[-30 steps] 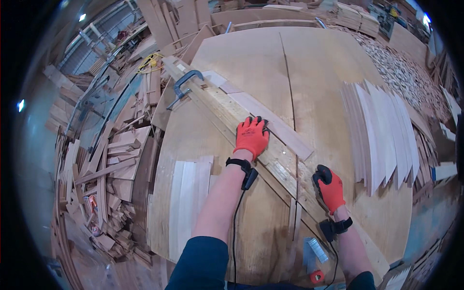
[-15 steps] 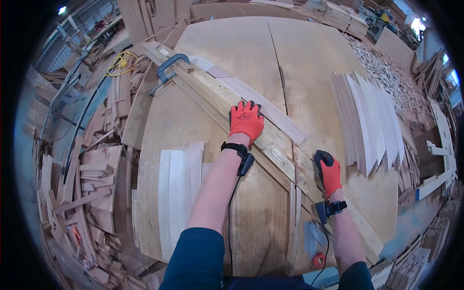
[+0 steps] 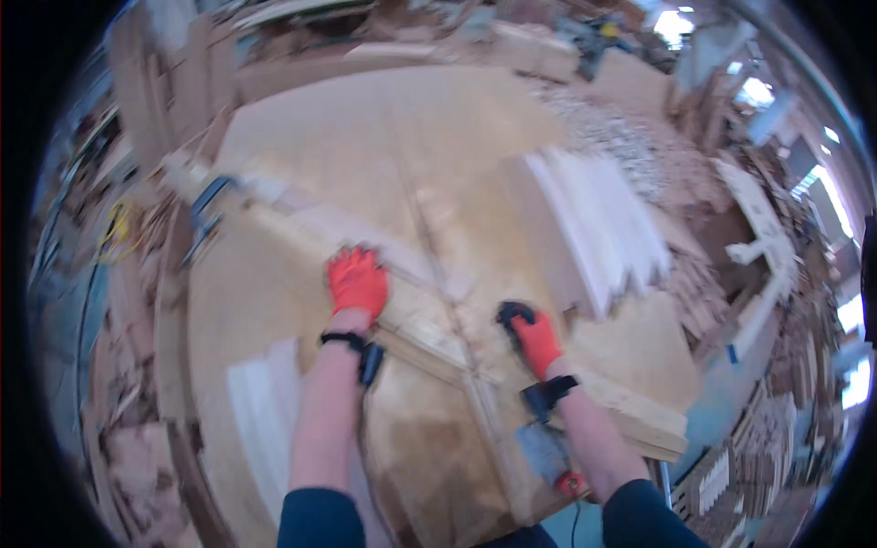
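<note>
I'm getting heavy motion blur here: bench (image 3: 356,119), left hand (image 3: 357,283) and right hand (image 3: 533,336) all smear. White patches (image 3: 673,27) glare beyond the bench's far right corner, soft shade darkens its near edge, fisheye bends lines toward a black rim.

**Red, Black and Teal**

Left glove (image 3: 358,288) and right glove (image 3: 536,342) are red with dark-tipped fingers (image 3: 517,313). Black wrist straps (image 3: 343,340) bear dark boxes (image 3: 370,364). Dark teal sleeves (image 3: 320,518) show at seven and five o'clock, a thin cable (image 3: 575,525) near five.
</note>
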The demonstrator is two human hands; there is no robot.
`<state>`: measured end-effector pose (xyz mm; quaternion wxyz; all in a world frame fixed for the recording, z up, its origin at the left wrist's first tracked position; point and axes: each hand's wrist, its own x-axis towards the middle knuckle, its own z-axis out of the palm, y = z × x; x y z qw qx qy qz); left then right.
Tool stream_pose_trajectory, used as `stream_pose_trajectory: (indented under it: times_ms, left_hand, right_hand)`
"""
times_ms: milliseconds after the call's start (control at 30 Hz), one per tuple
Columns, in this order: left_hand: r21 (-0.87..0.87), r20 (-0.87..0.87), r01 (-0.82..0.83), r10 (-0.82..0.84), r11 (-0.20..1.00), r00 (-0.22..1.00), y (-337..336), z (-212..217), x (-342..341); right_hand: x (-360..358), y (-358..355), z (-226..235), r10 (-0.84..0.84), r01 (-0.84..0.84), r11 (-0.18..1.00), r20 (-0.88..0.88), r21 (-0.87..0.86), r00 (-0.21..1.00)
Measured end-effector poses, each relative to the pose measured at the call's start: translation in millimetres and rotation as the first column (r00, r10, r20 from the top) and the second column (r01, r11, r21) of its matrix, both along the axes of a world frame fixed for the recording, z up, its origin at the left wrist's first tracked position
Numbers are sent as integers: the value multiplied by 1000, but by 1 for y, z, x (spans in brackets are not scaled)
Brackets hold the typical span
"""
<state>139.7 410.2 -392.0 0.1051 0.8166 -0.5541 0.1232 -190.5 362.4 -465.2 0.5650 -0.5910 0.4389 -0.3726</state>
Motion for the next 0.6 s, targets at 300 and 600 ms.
stream_pose_trajectory:
  times_ms: [300, 600]
  left_hand:
    - [162, -52, -99, 108, 982, 993, 1, 31, -9]
    - [169, -74, -78, 91, 983, 993, 3, 34, -17]
  right_hand:
    - [-2, -4, 10, 42, -35, 989, 50, -144, 998]
    - [-13, 5, 18, 12, -21, 983, -52, -183, 999]
